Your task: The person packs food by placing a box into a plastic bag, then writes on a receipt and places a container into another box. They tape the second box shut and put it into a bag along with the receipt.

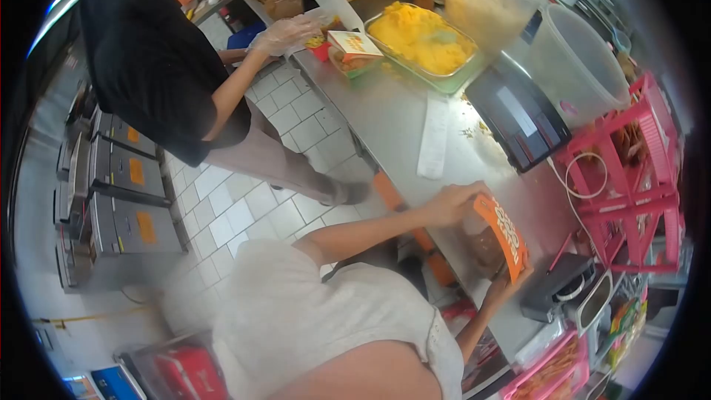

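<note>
My left hand [454, 205] grips the far end of a takeaway box [501, 231] whose orange side carries white lettering. My right hand [511, 281] is closed round its near end. The box is held tilted over the steel counter [400, 133], with a dark brownish part showing under the orange panel; its contents cannot be made out. Near my left hand lies a long white paper strip [432, 137]. A black tablet-like screen [518, 115] stands beyond the box. A small black machine [559, 287], perhaps a printer, sits beside my right hand.
A tray of yellow food [422, 38] stands up the counter, beside large clear tubs [578, 59]. A pink rack [629, 178] lines the right side. A co-worker in a black top [148, 67] reaches a gloved hand [289, 33] toward an open food box [354, 48].
</note>
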A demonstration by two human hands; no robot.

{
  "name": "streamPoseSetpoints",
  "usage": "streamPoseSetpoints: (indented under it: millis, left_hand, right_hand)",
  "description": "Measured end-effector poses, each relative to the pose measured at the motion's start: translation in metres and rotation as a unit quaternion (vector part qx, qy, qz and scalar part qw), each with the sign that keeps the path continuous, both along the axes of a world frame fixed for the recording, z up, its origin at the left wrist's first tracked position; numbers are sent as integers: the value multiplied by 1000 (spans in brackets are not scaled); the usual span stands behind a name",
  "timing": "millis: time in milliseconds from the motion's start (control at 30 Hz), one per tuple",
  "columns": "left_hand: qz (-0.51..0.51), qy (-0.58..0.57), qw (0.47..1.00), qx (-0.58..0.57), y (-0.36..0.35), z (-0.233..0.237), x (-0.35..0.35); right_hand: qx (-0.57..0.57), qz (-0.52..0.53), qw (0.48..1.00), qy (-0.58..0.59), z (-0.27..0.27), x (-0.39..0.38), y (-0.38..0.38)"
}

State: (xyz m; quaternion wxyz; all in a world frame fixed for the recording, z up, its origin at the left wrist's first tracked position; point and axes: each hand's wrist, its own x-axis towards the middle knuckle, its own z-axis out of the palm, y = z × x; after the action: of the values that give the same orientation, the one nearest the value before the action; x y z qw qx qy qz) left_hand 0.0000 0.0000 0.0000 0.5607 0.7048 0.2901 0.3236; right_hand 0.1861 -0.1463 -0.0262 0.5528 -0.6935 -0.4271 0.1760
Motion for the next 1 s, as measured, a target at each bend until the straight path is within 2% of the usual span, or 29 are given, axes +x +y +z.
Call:
streamPoseSetpoints:
  millis: [67,100,167,200,267,367,400,500,567,600,667,700,767,867,933,967,1000]
  left_hand:
    - [-12,-6,999,-50,3,-9,25]
    - [-12,56,997,-44,6,-10,-31]
    - [-4,27,993,-114,3,-12,-12]
    - [-6,13,993,-114,-1,-11,-4]
    - [56,-5,998,-4,-12,-9,-5]
    - [84,-60,993,49,-16,-35,0]
    - [86,-58,993,48,-17,-28,-3]
    - [71,-16,996,55,-13,0,-4]
    - [-20,221,975,-29,-5,29,-10]
    - [-20,221,975,-30,-4,41,-11]
    - [-31,253,962,-102,-3,56,-14]
    - [-31,252,962,-104,-6,41,-12]
    - [27,150,988,38,-12,-4,-7]
    - [39,147,987,51,-21,-10,-10]
    - [23,114,991,63,-19,-36,-10]
    - [15,83,993,78,-16,-50,-9]
    - [7,81,994,76,-15,-43,-12]
  right_hand:
    - [-8,-2,998,-70,13,18,0]
    - [-2,-5,1000,-9,-11,-43,3]
    - [12,-18,998,-64,-7,-24,1]
    - [24,1,996,-81,-2,-15,1]
    - [7,7,998,-70,-2,-13,0]
    - [-8,25,999,-39,-3,-10,-2]
    - [-2,34,999,-24,-4,-10,-3]
    - [9,-1,996,-84,-7,-11,-2]
    - [12,-10,997,-76,-7,-12,0]
    - [11,-21,997,-67,-7,-13,0]
    - [5,-18,997,-78,-8,-13,0]
    - [0,-16,996,-90,-9,-13,0]
    - [-18,-10,997,-71,-8,-11,-1]
    - [-42,21,999,-21,4,-14,-10]
    - [-45,44,998,9,16,-13,-14]
    - [-9,114,992,48,20,-11,-16]
    - [27,182,979,86,23,-10,-18]
